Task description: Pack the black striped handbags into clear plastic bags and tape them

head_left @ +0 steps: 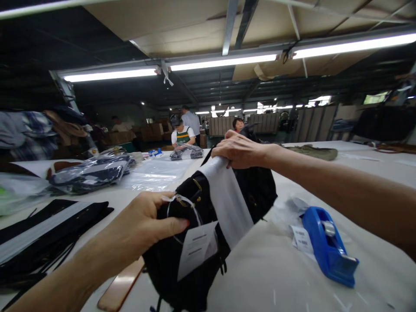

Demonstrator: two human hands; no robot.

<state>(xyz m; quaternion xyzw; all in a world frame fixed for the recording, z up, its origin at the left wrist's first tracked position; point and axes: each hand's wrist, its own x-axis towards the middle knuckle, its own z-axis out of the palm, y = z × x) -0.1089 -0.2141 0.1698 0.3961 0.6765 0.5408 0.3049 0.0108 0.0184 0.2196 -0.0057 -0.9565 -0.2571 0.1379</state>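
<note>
white table (292, 268), hands on black bag (182, 260)

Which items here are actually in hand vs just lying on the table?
In hand:
- black bag, gripped by left hand and right hand
- white paper strip under the right hand, draped down the bag
- hang tag and its loop by the left thumb

Lying about:
- blue tape dispenser
- bagged dark items
- black straps
- clear plastic sheet

Bright ceiling tube lights (224, 62) glare — dim background, edges warped, slight blur.
</note>
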